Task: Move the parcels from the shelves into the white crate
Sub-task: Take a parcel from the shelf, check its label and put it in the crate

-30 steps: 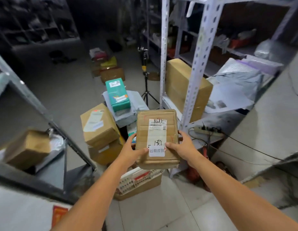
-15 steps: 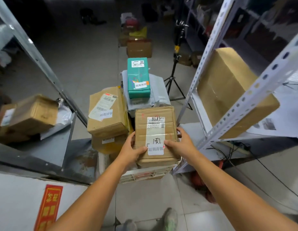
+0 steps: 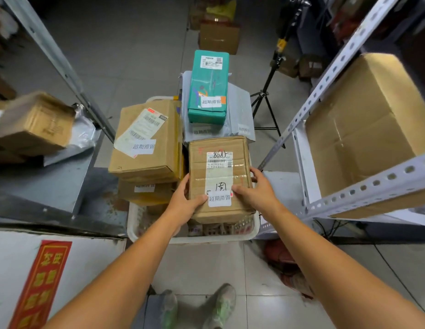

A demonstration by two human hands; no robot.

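Note:
A flat brown cardboard parcel (image 3: 218, 172) with a white label sits low over the near right part of the white crate (image 3: 195, 237). My left hand (image 3: 185, 200) grips its near left edge, thumb on top. My right hand (image 3: 254, 191) grips its right side, thumb on the label. Whether the parcel rests on the crate's contents I cannot tell. In the crate lie stacked brown parcels (image 3: 147, 138), a grey bag parcel (image 3: 240, 110) and a teal parcel (image 3: 209, 86) on top of it.
A white metal shelf (image 3: 363, 191) on the right holds a large brown box (image 3: 368, 124). A grey shelf (image 3: 52, 176) on the left carries a brown parcel (image 3: 33, 122). A black tripod (image 3: 271, 74) stands behind the crate. More boxes (image 3: 218, 36) lie on the floor beyond. My shoes (image 3: 195, 305) are below.
The parcel came down with both hands, from held in front of the shelf to low over the crate. My view tilted downward, and my shoes came into sight.

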